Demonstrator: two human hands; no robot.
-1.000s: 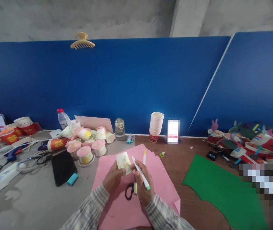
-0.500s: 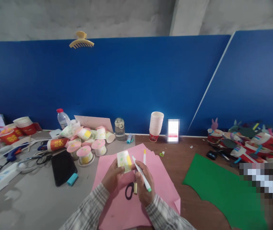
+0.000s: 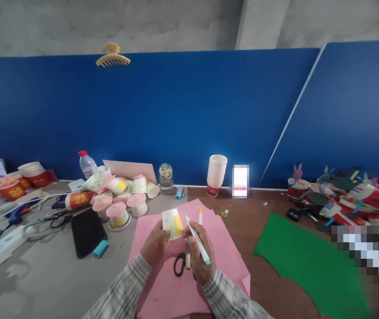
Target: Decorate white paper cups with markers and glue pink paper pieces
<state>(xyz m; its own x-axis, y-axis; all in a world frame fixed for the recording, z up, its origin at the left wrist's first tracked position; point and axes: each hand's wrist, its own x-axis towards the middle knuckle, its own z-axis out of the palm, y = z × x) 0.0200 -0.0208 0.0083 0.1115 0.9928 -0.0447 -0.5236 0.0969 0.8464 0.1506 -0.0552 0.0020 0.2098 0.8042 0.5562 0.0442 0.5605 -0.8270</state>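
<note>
Between the thumb and fingers of my left hand [image 3: 156, 245] is a small white paper cup [image 3: 172, 223] with yellow and green colouring, held tilted. My right hand [image 3: 205, 254] grips a white marker [image 3: 197, 240] with a green end; its other end points up toward the cup. The right fingertips are close to the cup's edge; whether they touch it I cannot tell. Under both hands lies pink paper [image 3: 224, 270]. Scissors with black handles [image 3: 179, 265] rest on it, partly hidden by my right hand, and a yellow-tipped white marker [image 3: 200, 215] lies behind that hand.
Several pink-topped paper cups [image 3: 116, 210] stand at the left, near a black phone [image 3: 88, 232] and a turquoise cap [image 3: 100, 249]. Behind are a glass jar [image 3: 166, 179] and a cup stack [image 3: 216, 174]. On the right lie green paper [image 3: 304, 261] and a pile of cup crafts [image 3: 345, 201].
The marker has shifted slightly right, away from the cup. My left thumb has slid down and left on the cup, leaving more of its coloured side showing.
</note>
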